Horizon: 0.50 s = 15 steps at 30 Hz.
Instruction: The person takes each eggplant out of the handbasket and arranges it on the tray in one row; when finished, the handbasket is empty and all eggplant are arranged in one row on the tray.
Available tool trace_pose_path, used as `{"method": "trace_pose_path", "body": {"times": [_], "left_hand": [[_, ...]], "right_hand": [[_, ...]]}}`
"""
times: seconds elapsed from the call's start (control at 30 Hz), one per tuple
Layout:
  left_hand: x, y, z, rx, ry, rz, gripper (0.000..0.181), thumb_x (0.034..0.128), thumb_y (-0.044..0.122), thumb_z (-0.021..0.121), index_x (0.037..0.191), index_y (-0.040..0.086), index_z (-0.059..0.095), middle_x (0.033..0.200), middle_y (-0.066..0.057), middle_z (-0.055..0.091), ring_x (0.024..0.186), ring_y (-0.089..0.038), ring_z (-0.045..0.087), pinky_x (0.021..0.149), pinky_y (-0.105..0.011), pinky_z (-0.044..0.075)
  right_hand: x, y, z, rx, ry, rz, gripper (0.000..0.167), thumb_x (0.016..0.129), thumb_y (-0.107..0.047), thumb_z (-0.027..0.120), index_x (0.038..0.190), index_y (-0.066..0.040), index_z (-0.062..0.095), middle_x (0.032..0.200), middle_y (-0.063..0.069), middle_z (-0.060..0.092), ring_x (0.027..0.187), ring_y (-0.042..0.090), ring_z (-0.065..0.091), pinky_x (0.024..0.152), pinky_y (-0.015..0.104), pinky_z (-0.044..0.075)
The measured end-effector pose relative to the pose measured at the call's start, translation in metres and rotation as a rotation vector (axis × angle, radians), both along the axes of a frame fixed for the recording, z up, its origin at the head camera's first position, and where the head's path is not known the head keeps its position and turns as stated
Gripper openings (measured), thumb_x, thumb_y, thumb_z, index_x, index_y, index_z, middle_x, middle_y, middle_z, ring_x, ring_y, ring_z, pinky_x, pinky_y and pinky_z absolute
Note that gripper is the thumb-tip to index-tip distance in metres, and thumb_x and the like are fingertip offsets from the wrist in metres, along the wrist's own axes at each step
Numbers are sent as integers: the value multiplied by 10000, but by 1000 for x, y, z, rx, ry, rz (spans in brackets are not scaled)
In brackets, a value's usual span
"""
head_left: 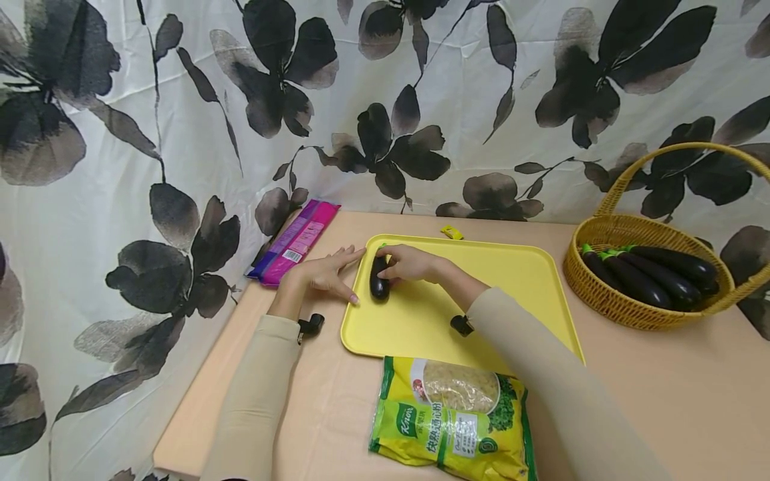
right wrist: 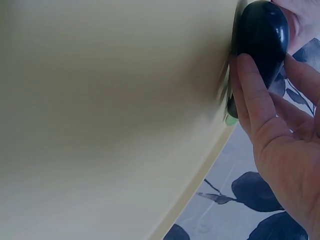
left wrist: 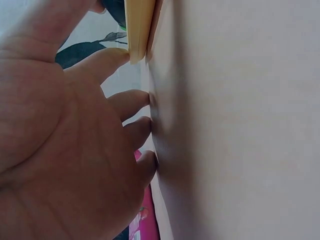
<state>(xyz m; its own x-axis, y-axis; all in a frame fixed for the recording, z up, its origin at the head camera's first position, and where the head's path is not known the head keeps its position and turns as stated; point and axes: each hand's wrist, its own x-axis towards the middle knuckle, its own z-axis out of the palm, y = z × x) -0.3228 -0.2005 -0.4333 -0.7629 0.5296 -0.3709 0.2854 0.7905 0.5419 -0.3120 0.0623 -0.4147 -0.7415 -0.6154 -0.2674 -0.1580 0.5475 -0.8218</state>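
**My right hand grips an eggplant on the yellow tray**

I have the fingers and thumb of my right hand clamped on the dark eggplant, pressing it from opposite sides. It lies on the tray close to the left rim, its green stem end pointing away from me and its rounded, glossy end toward me. In my right wrist view, my fingertips rest along its side, and a bit of green shows past them near the tray's edge.

My left hand is spread, the fingers apart and fairly straight, beside the tray's left rim. The left wrist view shows my index fingertip touching the tray's edge while the other fingertips rest on the tabletop. My thumb tip is at the rim too.

Just past my left hand lies a pink and purple packet. A yellow and green Knorr bag lies in front of me at the tray's near edge, and a small yellow object sits by the far rim. To the right of the tray stands a wicker basket with a tall handle, holding several more eggplants, their green stems toward the tray. Behind everything hangs a white cloth printed with dark flowers.
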Motion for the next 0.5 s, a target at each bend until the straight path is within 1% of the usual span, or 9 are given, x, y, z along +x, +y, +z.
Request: {"method": "trace_pose_path", "body": {"times": [0.13, 0.23, 0.33, 0.4, 0.5], "left_hand": [[0, 1, 0, 1, 2, 4, 1327, 674, 594, 930, 1688, 314, 121, 1772, -53, -68, 1626, -323, -130, 1283, -640, -44], [0, 1, 0, -1, 8, 4, 1321, 676, 603, 926, 1687, 323, 123, 1772, -45, -64, 1627, -324, -124, 1285, -637, -39], [0, 1, -1, -11, 22, 1, 1317, 676, 617, 918, 1687, 327, 126, 1773, -42, -60, 1627, -334, -116, 1285, -641, -33], [0, 1, -2, -14, 32, -3, 1318, 676, 622, 917, 1687, 322, 127, 1773, -46, -56, 1627, -338, -112, 1286, -639, -33], [0, 0, -3, -10, 41, -5, 1323, 672, 619, 920, 1688, 311, 131, 1773, -55, -51, 1628, -339, -109, 1288, -629, -39]], "right_hand": [[1, 2, 2, 16, 19, 7, 661, 1020, -166, 673, 1602, -62, 377, 1213, 213, 625, 1038, 274, 675, 918, 376, 591], [3, 8, 5, 34, 28, 7, 680, 1024, -189, 670, 1620, -96, 356, 1267, 216, 593, 1066, 317, 703, 940, 399, 581], [4, 18, 8, 31, 25, 1, 679, 1031, -207, 661, 1620, -81, 345, 1287, 235, 575, 1049, 348, 730, 937, 410, 599], [6, 26, 12, 12, 23, -12, 674, 1036, -210, 655, 1616, -63, 343, 1319, 247, 551, 1064, 374, 721, 938, 434, 612], [10, 41, 21, -22, 74, -30, 646, 1037, -223, 657, 1596, -55, 381, 1385, 270, 521, 1119, 409, 689, 936, 471, 617]]}}
